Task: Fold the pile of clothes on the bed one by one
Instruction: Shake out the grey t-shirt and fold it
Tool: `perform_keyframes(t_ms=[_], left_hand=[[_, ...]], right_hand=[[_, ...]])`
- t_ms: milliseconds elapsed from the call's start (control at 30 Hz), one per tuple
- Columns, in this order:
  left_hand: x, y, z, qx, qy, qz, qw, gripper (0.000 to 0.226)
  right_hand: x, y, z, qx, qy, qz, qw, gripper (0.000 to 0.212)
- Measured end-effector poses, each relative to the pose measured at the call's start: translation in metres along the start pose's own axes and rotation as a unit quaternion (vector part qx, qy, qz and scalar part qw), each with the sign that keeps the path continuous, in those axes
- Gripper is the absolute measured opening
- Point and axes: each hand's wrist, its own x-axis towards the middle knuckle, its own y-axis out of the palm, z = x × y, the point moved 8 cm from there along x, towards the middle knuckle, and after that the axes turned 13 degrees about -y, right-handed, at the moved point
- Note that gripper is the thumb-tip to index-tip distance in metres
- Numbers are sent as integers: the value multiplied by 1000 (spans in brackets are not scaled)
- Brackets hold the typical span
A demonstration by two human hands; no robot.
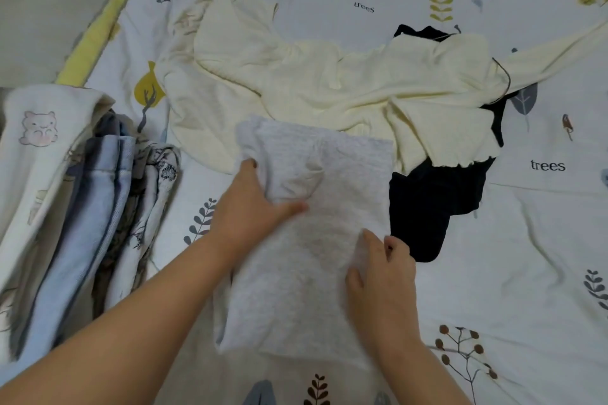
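A light grey garment (345, 181) lies partly folded into a long rectangle in front of me on the bed. My left hand (253, 204) grips a bunched fold on its upper left part, thumb stretched across the cloth. My right hand (385, 270) pinches the garment's right edge lower down. Behind it a cream ribbed garment (296, 85) lies spread and crumpled. A black garment (427, 204) sits partly under the cream one, to the right of the grey piece.
A stack of folded clothes (82, 194), white, light blue and patterned, stands at the left. The bedsheet (513, 256) is white with leaf and tree prints. A yellow strip (98, 33) and a pale surface run along the far left edge.
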Motion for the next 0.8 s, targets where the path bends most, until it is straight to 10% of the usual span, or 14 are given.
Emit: perform_keyframes(t_ms=[100, 200, 333, 433, 667, 800], left_hand=[[-2, 16, -14, 167, 95, -44, 980, 61], [15, -3, -26, -14, 99, -40, 994, 23], [41, -22, 14, -307, -127, -15, 943, 11], [36, -27, 31, -143, -197, -93, 966, 39], [-44, -20, -22, 138, 122, -202, 962, 57], [-81, -6, 49, 219, -10, -120, 968, 57]], right_hand=[[8, 0, -2, -2, 11, 7, 1000, 57], [11, -1, -2, 5, 17, 4, 1000, 59], [9, 0, 0, -9, 6, -4, 1000, 60], [7, 10, 3, -25, 4, 14, 1000, 67], [-11, 19, 20, -63, -33, -22, 997, 79], [-30, 36, 0, -65, 5, 52, 997, 83]])
